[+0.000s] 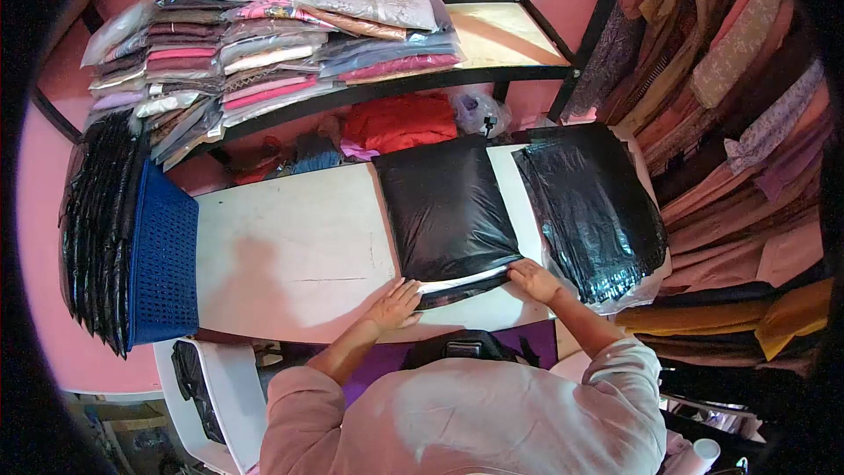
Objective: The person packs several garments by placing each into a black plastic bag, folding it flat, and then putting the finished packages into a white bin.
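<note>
A filled black plastic mailer bag [448, 211] lies on the white table in front of me. Across its near end runs a pale sealing strip [462, 280], with the black flap below it. My left hand [396, 303] rests with fingers stretched out at the bag's near left corner, touching the strip's left end. At the near right corner, my right hand [532, 280] has its fingers closed on the edge of the bag, by the strip's right end. Its fingertips are partly hidden. Right of the bag lies a stack of flat black mailer bags [593, 211].
A blue basket [164, 255] packed with black bags [98, 237] stands at the table's left end. Clothes in clear bags [272, 44] are piled on the shelf [505, 35] behind. Hanging garments [738, 123] line the right side. A white bin [233, 396] stands below left.
</note>
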`<action>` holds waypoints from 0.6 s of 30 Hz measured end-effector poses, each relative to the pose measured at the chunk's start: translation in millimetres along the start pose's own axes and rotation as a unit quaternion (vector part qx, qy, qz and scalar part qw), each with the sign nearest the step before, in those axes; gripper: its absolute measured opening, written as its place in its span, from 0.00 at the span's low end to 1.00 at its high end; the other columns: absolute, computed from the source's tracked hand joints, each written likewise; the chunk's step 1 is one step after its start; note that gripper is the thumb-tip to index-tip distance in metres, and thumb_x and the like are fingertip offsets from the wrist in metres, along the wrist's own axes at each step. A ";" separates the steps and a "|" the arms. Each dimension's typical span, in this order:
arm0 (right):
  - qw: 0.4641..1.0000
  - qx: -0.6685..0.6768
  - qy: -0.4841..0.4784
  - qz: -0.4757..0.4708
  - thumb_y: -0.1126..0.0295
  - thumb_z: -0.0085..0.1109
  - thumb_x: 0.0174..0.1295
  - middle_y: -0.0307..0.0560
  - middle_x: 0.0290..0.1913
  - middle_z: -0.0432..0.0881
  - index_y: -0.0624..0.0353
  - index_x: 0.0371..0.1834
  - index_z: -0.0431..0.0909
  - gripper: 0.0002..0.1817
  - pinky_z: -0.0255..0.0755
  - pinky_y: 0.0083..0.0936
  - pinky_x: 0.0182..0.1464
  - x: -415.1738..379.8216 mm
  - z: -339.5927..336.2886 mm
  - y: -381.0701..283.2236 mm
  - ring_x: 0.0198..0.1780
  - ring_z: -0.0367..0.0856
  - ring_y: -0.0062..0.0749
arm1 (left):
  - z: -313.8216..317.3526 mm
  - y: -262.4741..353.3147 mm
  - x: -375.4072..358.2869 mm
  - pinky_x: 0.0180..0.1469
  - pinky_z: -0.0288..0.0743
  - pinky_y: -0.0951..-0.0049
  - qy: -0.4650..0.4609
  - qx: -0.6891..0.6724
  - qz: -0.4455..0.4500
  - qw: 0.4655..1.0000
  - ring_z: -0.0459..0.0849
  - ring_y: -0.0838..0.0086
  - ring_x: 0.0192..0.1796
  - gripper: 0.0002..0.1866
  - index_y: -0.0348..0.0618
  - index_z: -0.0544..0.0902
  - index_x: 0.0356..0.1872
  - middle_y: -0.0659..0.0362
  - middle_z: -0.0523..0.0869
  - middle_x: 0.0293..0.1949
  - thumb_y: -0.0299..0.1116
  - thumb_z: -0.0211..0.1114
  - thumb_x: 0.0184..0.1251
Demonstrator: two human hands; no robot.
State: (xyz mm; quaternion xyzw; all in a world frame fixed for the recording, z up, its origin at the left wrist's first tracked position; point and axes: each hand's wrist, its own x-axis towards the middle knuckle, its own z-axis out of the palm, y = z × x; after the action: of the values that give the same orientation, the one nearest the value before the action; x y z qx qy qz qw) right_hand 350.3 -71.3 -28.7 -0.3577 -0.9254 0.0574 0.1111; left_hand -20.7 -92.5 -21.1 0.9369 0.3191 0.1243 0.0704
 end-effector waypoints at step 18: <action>0.887 0.332 0.107 0.303 0.72 0.56 0.56 0.51 0.27 0.79 0.62 0.35 0.75 0.06 0.70 0.26 0.32 35.5 -11.6 20.7 0.27 0.78 0.33 | -12.6 -13.4 31.7 0.30 0.70 0.66 0.179 -0.226 -0.322 0.902 0.79 0.58 0.26 0.08 0.36 0.79 0.27 0.50 0.81 0.23 0.31 0.62 0.53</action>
State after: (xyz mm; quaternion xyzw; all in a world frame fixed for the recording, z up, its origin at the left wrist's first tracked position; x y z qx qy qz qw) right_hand 341.1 -31.9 -15.5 -0.5668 -0.6817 0.3531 0.2988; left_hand -7.7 -61.8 -5.9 0.7041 0.5737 0.3296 0.2577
